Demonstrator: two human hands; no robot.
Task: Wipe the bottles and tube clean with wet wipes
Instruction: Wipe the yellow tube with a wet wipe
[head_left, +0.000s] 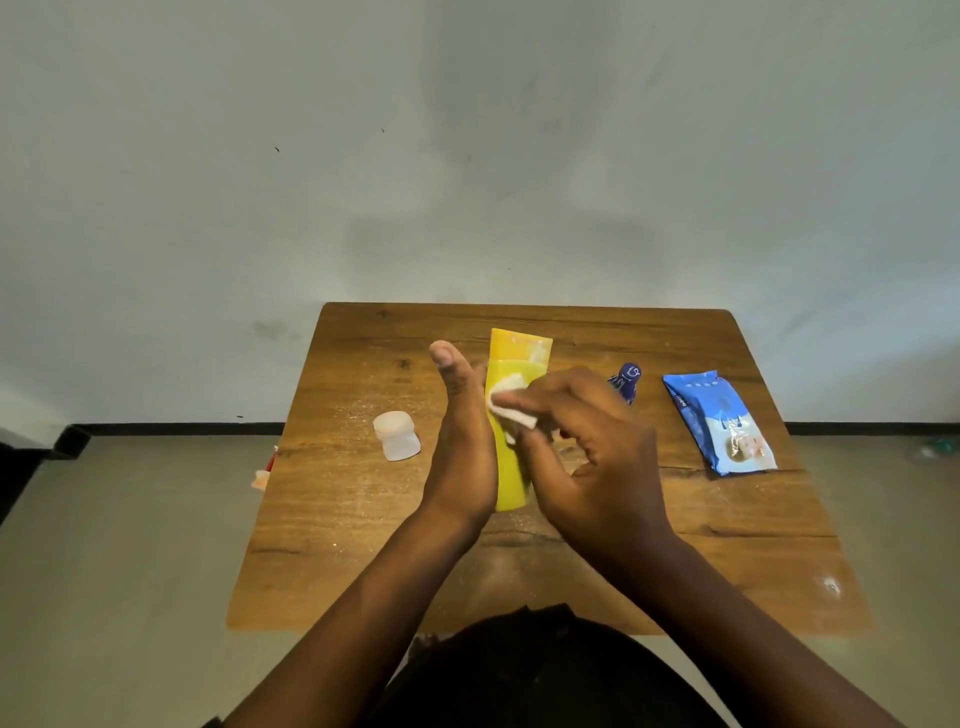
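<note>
Wooden table (363, 519) fills the middle of the view, its far edge against a pale wall (467, 130), its left and right edges dropping off to open floor. The landmark here is the yellow tube (506, 467), standing tall near the table's centre, flat crimped end up, well back from every edge. Broad bare wood lies on the near side of the tube, down to the person's dark clothing (545, 675) at the near edge.

Right of the tube, well apart, lies a blue pack of wet wipes (719, 421), close to the right edge. Between pack and tube a dark blue bottle (626, 382) pokes up, mostly hidden behind the right hand. Left of the tube, with clear wood between, sits a small translucent white bottle (396, 435) tipped on its side. Something red and white peeks out past the left edge, too hidden to name.

Left hand (462, 441) is flat against the tube's left side, thumb straight up; whether the far fingers wrap round the tube I cannot tell. Right hand (587, 447) comes in from the right, fingers curled and pinching a folded white wet wipe (511, 402), which is pressed on the tube's upper face.
</note>
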